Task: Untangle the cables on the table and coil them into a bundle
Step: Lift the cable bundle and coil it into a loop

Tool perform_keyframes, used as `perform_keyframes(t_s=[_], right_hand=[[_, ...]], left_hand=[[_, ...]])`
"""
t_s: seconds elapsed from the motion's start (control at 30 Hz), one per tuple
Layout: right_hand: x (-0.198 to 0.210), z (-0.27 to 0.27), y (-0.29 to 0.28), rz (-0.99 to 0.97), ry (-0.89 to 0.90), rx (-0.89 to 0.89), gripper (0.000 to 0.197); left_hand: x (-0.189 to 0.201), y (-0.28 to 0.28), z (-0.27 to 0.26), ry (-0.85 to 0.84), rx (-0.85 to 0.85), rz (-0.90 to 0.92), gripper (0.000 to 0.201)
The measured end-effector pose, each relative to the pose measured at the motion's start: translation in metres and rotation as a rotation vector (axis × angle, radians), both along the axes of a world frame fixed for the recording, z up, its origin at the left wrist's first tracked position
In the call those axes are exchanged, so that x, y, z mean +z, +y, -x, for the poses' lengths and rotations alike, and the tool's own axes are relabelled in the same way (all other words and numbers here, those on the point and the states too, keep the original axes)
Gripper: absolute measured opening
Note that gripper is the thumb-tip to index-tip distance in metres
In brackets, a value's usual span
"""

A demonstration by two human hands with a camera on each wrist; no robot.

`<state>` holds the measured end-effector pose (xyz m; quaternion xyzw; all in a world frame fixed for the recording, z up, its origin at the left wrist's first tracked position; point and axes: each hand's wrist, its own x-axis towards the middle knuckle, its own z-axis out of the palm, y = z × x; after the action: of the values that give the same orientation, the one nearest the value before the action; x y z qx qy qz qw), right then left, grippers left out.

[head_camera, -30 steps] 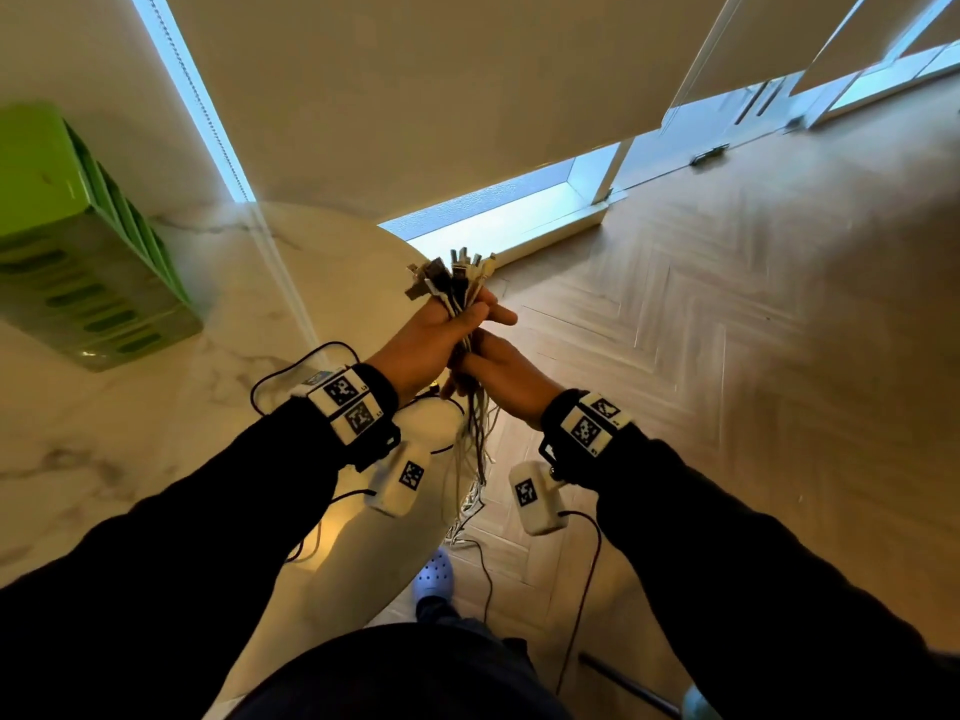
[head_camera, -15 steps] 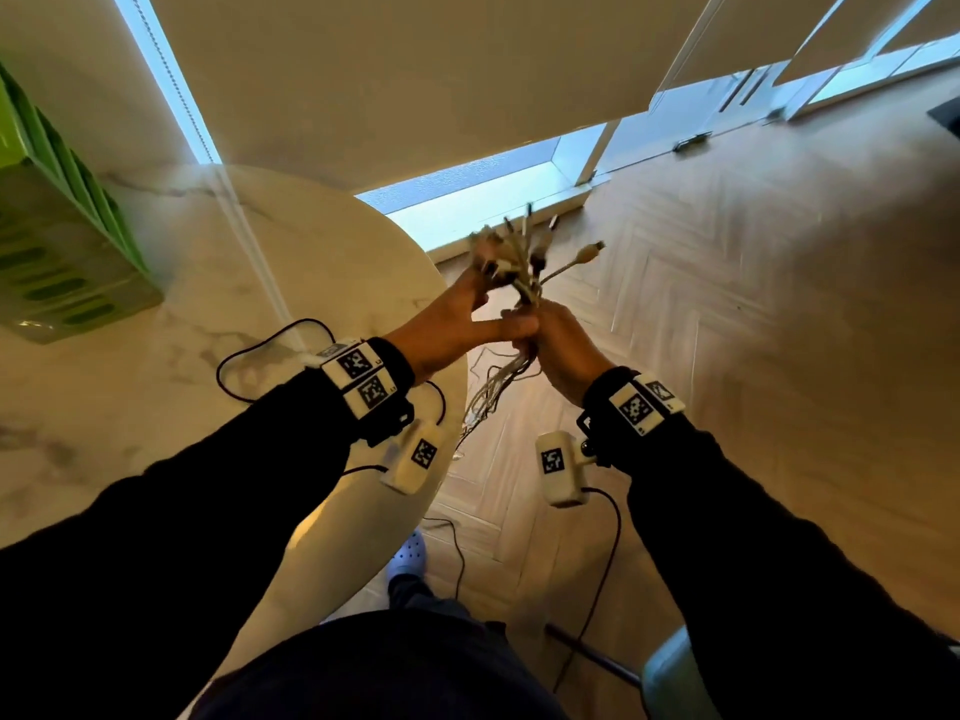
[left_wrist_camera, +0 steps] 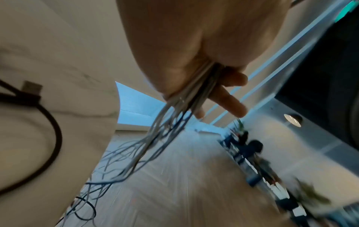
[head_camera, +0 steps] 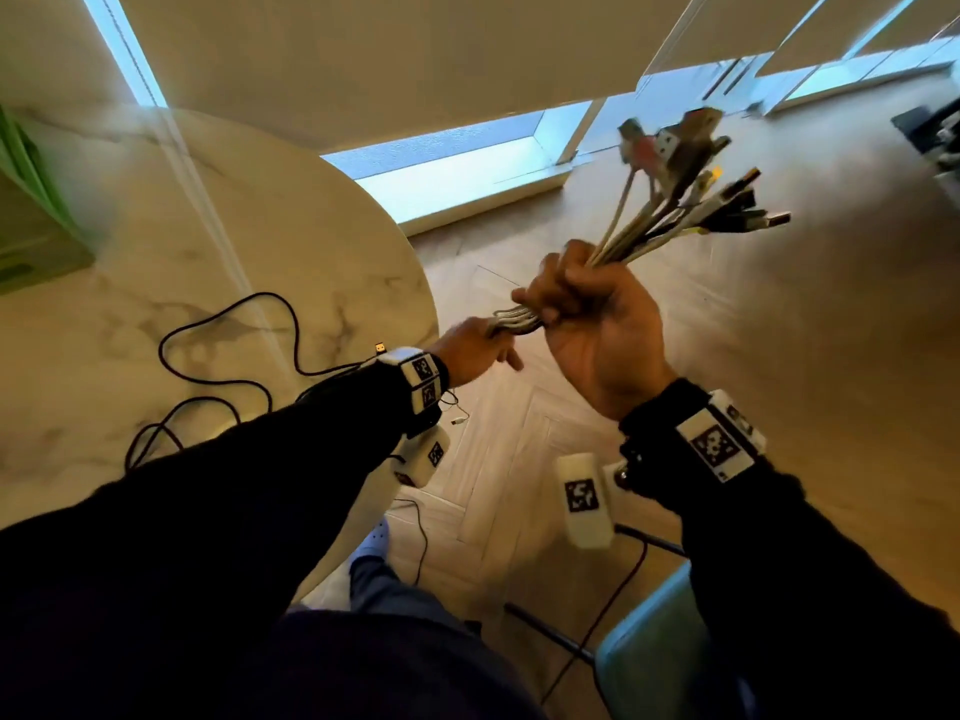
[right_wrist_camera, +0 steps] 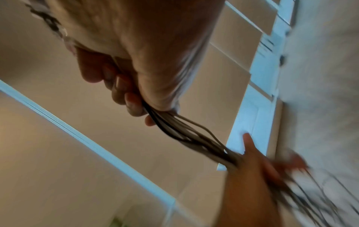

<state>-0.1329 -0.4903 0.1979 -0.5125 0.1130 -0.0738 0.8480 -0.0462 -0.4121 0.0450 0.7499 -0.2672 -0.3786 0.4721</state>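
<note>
Right hand [head_camera: 597,324] fisted round cables [head_camera: 670,220] just below plugs, plugs fanning toward 1 o'clock. Left hand [head_camera: 470,350] at its 8 o'clock, fingers closed on same strands — tails dangle floorward. Light, limp, slick; best held near plugs.

1. We see a green slatted crate [head_camera: 28,189] at the far left edge of the marble top.
2. Herringbone wood flooring [head_camera: 779,356] spreads to our right.
3. Pale roller blinds [head_camera: 363,59] hang over the low windows.
4. A teal chair seat [head_camera: 649,662] sits near our right arm.
5. A pale blue clog [head_camera: 375,538] shows below the table edge.
</note>
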Motion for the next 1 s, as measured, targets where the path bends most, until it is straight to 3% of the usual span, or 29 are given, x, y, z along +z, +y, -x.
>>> perform_keyframes(t_s=[0.07, 0.13, 0.2, 0.3, 0.37, 0.43, 0.5, 0.57, 0.7, 0.8, 0.9, 1.0], right_hand=[[0.001, -0.012, -0.025, 0.025, 0.052, -0.084, 0.024], [0.003, -0.019, -0.05, 0.181, 0.17, -0.135, 0.03], [0.004, -0.024, -0.067, 0.344, 0.293, -0.093, 0.031], [0.0, -0.027, -0.076, 0.457, 0.407, 0.04, 0.031], [-0.007, -0.026, -0.072, 0.604, 0.44, 0.142, 0.031], [-0.015, -0.024, -0.058, 0.803, 0.454, 0.277, 0.025], [-0.023, -0.023, -0.041, 0.906, 0.455, 0.391, 0.019], [-0.03, -0.025, -0.029, 0.895, 0.453, 0.462, 0.018], [-0.058, -0.026, -0.016, 0.684, 0.425, 0.422, 0.023], [-0.098, -0.019, -0.007, 0.631, 0.451, 0.514, 0.035], [-0.137, -0.014, -0.004, 0.813, 0.523, 0.787, 0.038], [-0.171, -0.018, -0.017, 1.205, 0.612, 0.93, 0.031]], left_hand=[[-0.01, -0.005, 0.025, 0.101, -0.159, -0.119, 0.056], [-0.017, -0.004, 0.044, 0.235, -0.303, -0.053, 0.05], [-0.011, 0.006, 0.045, 0.155, -0.431, -0.046, 0.045], [0.001, 0.027, 0.029, 0.076, -0.396, -0.077, 0.103], [0.011, 0.034, 0.014, 0.112, -0.261, 0.092, 0.113], [0.032, 0.033, 0.0, 0.14, -0.105, 0.268, 0.101], [0.052, 0.028, -0.011, 0.185, 0.005, 0.424, 0.069], [0.071, 0.028, -0.018, 0.21, 0.072, 0.442, 0.039], [0.083, 0.038, -0.018, 0.202, 0.066, 0.394, 0.042], [0.084, 0.05, -0.02, 0.369, 0.078, 0.495, 0.043], [0.088, 0.073, -0.03, 0.54, 0.154, 0.549, 0.035], [0.085, 0.097, -0.04, 0.573, 0.253, 0.564, 0.026]])
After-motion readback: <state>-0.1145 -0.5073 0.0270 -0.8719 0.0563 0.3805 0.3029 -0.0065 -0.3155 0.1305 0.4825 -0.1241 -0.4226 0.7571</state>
